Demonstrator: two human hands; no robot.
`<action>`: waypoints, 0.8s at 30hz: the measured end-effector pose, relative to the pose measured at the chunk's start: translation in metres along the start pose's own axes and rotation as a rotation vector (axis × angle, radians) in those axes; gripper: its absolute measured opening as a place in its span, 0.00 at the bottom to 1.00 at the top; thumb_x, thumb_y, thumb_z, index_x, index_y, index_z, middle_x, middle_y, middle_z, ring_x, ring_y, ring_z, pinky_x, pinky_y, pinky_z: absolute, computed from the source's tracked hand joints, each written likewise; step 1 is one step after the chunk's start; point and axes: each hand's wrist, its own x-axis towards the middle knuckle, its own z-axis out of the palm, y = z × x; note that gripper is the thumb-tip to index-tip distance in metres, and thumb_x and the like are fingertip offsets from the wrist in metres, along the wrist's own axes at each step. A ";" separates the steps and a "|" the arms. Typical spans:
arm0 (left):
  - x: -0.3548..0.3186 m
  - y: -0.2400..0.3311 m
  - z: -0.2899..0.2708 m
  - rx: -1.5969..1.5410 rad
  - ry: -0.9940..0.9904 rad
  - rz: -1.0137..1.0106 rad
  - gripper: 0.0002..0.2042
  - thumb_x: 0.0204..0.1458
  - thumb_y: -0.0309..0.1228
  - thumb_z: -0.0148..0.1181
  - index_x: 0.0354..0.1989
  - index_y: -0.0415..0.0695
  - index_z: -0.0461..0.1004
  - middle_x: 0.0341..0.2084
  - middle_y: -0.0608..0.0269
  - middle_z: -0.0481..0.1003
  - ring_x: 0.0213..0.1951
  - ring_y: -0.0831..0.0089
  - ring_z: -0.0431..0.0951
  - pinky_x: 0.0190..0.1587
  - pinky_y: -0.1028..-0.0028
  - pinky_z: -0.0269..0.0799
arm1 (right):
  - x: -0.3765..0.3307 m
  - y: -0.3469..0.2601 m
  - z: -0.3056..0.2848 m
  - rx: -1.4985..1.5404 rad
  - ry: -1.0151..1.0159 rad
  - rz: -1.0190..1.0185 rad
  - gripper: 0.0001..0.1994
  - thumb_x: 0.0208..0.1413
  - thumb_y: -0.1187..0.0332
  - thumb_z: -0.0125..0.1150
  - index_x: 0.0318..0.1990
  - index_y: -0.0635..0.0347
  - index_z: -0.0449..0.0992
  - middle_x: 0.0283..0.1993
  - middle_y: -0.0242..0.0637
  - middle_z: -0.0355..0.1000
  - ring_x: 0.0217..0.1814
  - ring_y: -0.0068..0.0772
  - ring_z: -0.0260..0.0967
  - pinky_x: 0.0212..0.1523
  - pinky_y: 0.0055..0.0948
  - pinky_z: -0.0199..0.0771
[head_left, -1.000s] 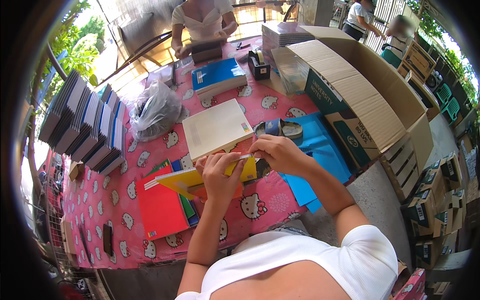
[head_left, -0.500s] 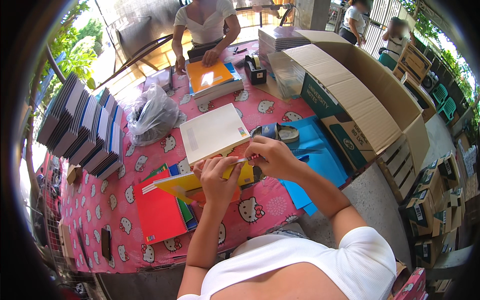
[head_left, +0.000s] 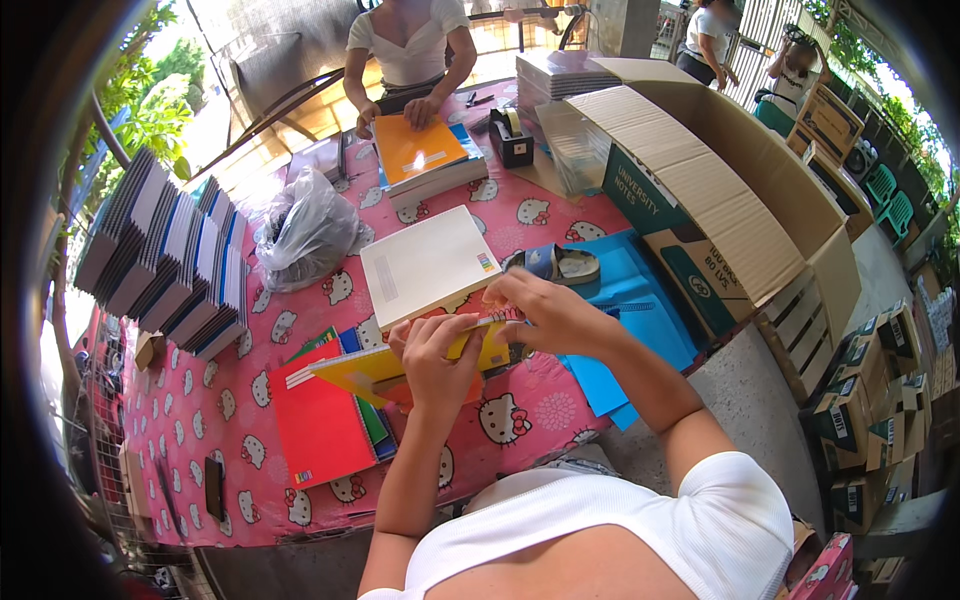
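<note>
A yellow notebook (head_left: 352, 374) stands tilted on its edge in front of me, its spine side up. My left hand (head_left: 437, 358) is closed round its upper edge, thumb on the near side. At the notebook's right end my right hand (head_left: 548, 312) has its fingers bent and pinched at a small reddish spiral coil (head_left: 497, 314). Just beyond lies a thick white-covered stack of notebooks (head_left: 425, 262). To the left, a red notebook (head_left: 322, 425) lies flat over green and blue ones. Blue sheets (head_left: 640, 345) with a dark coil lie under my right forearm.
A patterned pink cloth (head_left: 240, 400) covers the table. Tall notebook stacks (head_left: 165, 250) stand left beside a plastic bag (head_left: 305, 230). A tape dispenser (head_left: 511, 140) and open carton (head_left: 700, 190) stand right. Opposite, a person's hands rest on an orange notebook (head_left: 415, 148).
My right hand has shifted slightly left along the notebook's upper edge, its fingers more bent. The left hand keeps its hold. The person opposite has moved their hands a little on the orange notebook.
</note>
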 end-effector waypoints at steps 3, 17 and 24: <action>-0.001 0.000 0.001 0.003 0.002 -0.008 0.07 0.41 0.30 0.68 0.31 0.50 0.81 0.26 0.70 0.77 0.31 0.72 0.74 0.50 0.66 0.55 | 0.001 0.000 0.005 -0.065 -0.033 0.029 0.07 0.50 0.67 0.61 0.33 0.61 0.74 0.35 0.40 0.70 0.39 0.47 0.72 0.39 0.40 0.71; 0.000 0.002 -0.001 0.023 -0.008 -0.012 0.08 0.41 0.28 0.67 0.32 0.50 0.81 0.26 0.70 0.77 0.32 0.72 0.74 0.50 0.66 0.55 | 0.003 -0.005 0.015 -0.143 -0.005 0.028 0.07 0.48 0.69 0.64 0.32 0.61 0.74 0.34 0.40 0.71 0.39 0.46 0.71 0.37 0.39 0.70; 0.000 0.001 0.000 -0.003 0.004 -0.007 0.08 0.41 0.28 0.67 0.32 0.50 0.81 0.26 0.70 0.77 0.32 0.73 0.75 0.51 0.66 0.55 | 0.003 -0.007 0.016 -0.116 -0.023 0.043 0.07 0.49 0.67 0.61 0.33 0.61 0.74 0.35 0.42 0.71 0.42 0.46 0.71 0.40 0.40 0.70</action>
